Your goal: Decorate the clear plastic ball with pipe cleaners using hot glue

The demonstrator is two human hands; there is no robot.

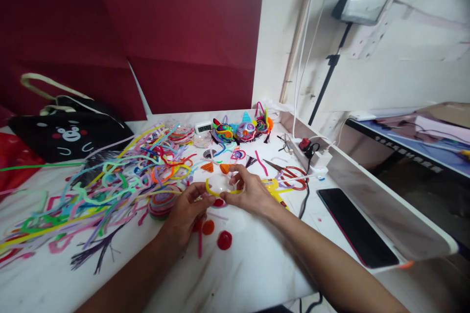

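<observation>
Between my two hands is a pale, see-through round shell (222, 182), with a yellow pipe cleaner (209, 188) curved along its near edge. My left hand (189, 210) pinches the left side, thumb and fingers pressed together. From the right, my right hand (251, 190) grips the shell's rim and the pipe cleaner with thumb and fingertips. Below lie a dark red disc (224, 240), an orange disc (208, 227) and a pink pipe cleaner piece (200, 244). Just behind sit two orange triangles (207, 167). A coiled multicoloured dome (161, 203) is beside my left hand.
A tangle of pipe cleaners (121, 176) covers the left side. Scissors (292, 176), a yellow glue gun (273, 187), a power strip (312, 156) and a phone (356, 225) lie right. Colourful finished figures (246, 130) and a small digital clock (203, 128) stand behind; a black bag (69, 134) rests far left.
</observation>
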